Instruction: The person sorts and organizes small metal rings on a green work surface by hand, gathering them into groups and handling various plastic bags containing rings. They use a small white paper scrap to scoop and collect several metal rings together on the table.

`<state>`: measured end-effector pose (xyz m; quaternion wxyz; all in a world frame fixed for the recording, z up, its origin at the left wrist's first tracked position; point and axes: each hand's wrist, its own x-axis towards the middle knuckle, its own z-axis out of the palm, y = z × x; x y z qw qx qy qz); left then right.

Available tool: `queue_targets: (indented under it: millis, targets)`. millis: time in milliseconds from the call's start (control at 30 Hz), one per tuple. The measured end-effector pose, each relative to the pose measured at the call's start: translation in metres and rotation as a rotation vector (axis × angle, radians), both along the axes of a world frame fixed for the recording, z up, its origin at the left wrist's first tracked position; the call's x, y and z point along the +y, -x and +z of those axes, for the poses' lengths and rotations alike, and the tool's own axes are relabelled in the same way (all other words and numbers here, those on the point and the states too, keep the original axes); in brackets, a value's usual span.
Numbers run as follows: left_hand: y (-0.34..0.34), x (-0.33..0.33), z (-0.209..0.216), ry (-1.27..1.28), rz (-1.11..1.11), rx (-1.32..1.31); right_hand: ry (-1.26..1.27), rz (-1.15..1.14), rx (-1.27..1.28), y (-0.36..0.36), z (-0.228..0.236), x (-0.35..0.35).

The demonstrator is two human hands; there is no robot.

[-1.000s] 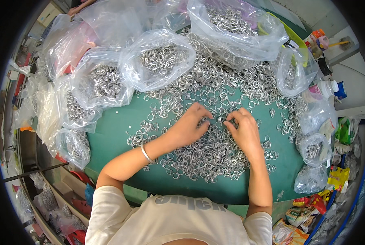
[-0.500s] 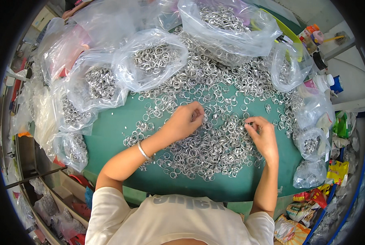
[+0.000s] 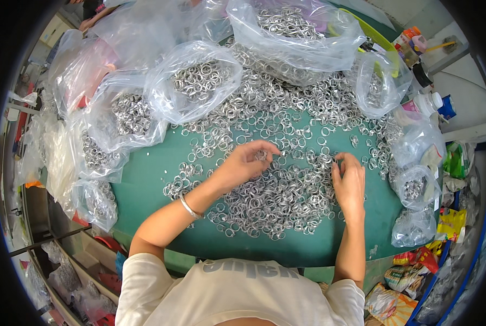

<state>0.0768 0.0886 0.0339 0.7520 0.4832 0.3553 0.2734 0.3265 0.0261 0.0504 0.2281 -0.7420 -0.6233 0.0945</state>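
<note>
Silver-coloured metal rings (image 3: pixel 278 198) lie in a loose heap on a green tabletop (image 3: pixel 145 185). Over the heap's upper left edge is my left hand (image 3: pixel 245 165), its index finger reaching out to the right; silver rings show between its curled fingers and thumb. A metal bangle circles that wrist. At the right side of the heap my right hand (image 3: pixel 350 179) brings thumb and forefinger together around a ring, partly hidden by the fingertips. A larger bank of rings (image 3: pixel 286 100) spreads across the far side.
Clear plastic bags of rings stand along the back and sides, including an open bag (image 3: pixel 194 81) at far left and a large bag (image 3: pixel 294 46) at the back. A yellow-green basket (image 3: pixel 381 41), bottles (image 3: pixel 427 103) and colourful packets (image 3: pixel 449 223) are at the right.
My left hand's index finger has stretched out from a more curled pose. My right hand has shifted slightly to the left and downward, its thumb and forefinger still close together.
</note>
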Motion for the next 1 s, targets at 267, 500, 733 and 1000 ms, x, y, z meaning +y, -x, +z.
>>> queue_targets:
  millis: [267,500,733,1000]
  targets:
    - [-0.048,-0.018,-0.002,-0.912,-0.178,0.802,-0.059,0.313,0.021,0.032,0.004,-0.002]
    - [-0.057,-0.008,-0.01,-0.924,-0.269,0.864,0.012,0.342,0.066,0.031,-0.01,0.005]
    - [-0.056,-0.013,-0.01,-0.891,-0.129,0.749,0.08,0.199,0.468,0.013,-0.003,-0.001]
    - [-0.066,-0.016,-0.013,-1.063,-0.185,0.796,0.091,0.038,0.348,-0.011,-0.003,-0.011]
